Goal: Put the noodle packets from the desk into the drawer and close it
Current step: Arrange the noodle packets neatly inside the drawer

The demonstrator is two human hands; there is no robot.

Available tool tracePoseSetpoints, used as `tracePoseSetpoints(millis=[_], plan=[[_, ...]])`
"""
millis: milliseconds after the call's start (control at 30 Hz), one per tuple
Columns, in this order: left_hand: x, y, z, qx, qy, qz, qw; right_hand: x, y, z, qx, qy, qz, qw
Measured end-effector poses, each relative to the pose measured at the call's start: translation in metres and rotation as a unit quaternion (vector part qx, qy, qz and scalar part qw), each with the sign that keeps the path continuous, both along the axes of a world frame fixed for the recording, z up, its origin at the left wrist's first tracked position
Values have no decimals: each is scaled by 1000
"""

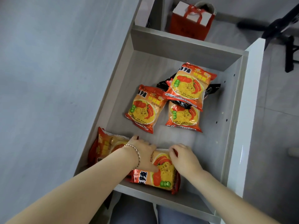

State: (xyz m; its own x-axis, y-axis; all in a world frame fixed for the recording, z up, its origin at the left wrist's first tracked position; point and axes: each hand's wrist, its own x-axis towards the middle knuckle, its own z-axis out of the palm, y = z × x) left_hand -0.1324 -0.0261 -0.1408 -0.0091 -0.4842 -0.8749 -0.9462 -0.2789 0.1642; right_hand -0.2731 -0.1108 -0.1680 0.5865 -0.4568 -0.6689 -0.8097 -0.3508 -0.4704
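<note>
The grey drawer (pixel 182 46) stands pulled out, seen from above. Three orange noodle packets lie inside it: one at the back (pixel 190 85) on top of a black packet (pixel 212 90), one in the middle (pixel 145 109), one to its right (pixel 184 118). Another packet (pixel 163 173) lies at the drawer's near end. My left hand (pixel 144 152) and my right hand (pixel 184 157) both rest on this packet, fingers curled over its far edge. A further orange packet (pixel 106 146) sits at the drawer's left wall, partly under my left forearm.
A grey desk surface (pixel 48 78) fills the left side. A red and white gift bag (pixel 192 20) stands on the floor beyond the drawer. The white cabinet side (pixel 249 110) borders the drawer on the right. Black chair legs (pixel 278 33) are at the top right.
</note>
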Motion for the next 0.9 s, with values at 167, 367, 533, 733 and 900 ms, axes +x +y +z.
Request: tracePoseSetpoints(millis=[167,367,533,733,900], plan=[[-8,20,-2,-79,-43,-60,994,2,-2,2,37,21,-30,999],[9,2,11,-198,-26,253,946,14,-19,10,36,62,48,996],[55,-22,-2,-222,-96,573,783,36,-39,27,-43,-58,-17,997],[81,-27,-15,-105,-90,581,802,66,-41,35,75,-39,-124,989],[61,-18,-9,-152,-42,575,803,87,-20,26,329,3,-391,860]])
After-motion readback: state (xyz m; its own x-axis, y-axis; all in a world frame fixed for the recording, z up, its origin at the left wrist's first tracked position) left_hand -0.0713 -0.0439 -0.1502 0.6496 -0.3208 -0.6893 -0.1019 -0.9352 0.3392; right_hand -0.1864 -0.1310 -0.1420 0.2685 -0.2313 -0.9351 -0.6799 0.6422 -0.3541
